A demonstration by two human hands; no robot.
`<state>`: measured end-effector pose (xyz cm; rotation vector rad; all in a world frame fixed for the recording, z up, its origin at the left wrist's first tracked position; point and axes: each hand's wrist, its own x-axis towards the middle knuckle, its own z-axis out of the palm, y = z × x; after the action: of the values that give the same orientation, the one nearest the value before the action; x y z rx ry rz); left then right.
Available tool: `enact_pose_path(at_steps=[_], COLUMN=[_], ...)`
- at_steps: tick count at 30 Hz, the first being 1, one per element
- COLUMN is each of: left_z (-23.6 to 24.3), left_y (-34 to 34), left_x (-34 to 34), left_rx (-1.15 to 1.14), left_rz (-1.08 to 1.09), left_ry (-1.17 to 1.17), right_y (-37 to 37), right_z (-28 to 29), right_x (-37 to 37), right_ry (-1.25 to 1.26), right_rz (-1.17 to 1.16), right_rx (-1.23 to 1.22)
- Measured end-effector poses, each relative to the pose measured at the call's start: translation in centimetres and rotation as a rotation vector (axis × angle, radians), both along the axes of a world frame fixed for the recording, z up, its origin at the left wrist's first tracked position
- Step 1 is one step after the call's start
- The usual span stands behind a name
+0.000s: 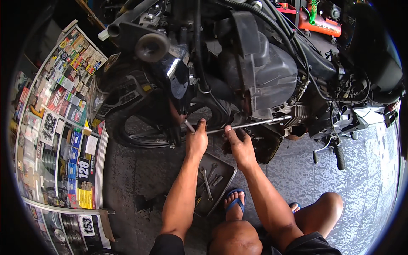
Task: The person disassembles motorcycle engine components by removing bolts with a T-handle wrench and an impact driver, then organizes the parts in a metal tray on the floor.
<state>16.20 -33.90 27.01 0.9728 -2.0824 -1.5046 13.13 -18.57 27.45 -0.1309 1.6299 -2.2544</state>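
My left hand (197, 139) is closed around the handle end of a long T-handle socket wrench (255, 124). One end of its crossbar sticks out beside my thumb. Further along, my right hand (240, 145) holds the shaft, thumb on top, its other fingers partly hidden. The shaft runs nearly level to the right, its tip at the finned engine cylinder (301, 114) of a partly stripped motorcycle. What the tip sits on is too small to make out. Above the shaft is a black plastic housing (272, 72).
Below my hands lies a tray (231, 170) with several tools, among them a combination wrench (207, 185). The front wheel (140, 142) is at left, near a glass display case (102, 170) of packaged parts. A brake lever and grip (339, 157) hang at right. A red compressor (321, 25) stands behind.
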Motion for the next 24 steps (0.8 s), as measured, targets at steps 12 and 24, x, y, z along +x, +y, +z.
enact_pose_path(at_steps=[12,24], left_z=[2.2,3.3], left_y=[-0.4,0.7], left_x=[1.6,7.2], left_rx=[0.801,-1.295], left_rz=[-0.262,-0.562], left_ry=[-0.465,0.037], right_y=[0.1,2.1], right_z=[-1.3,-0.8], right_x=[-0.7,-0.7], right_ry=[-0.307,-0.35], right_rz=[-0.015,0.132], right_rx=[-0.358,-0.495])
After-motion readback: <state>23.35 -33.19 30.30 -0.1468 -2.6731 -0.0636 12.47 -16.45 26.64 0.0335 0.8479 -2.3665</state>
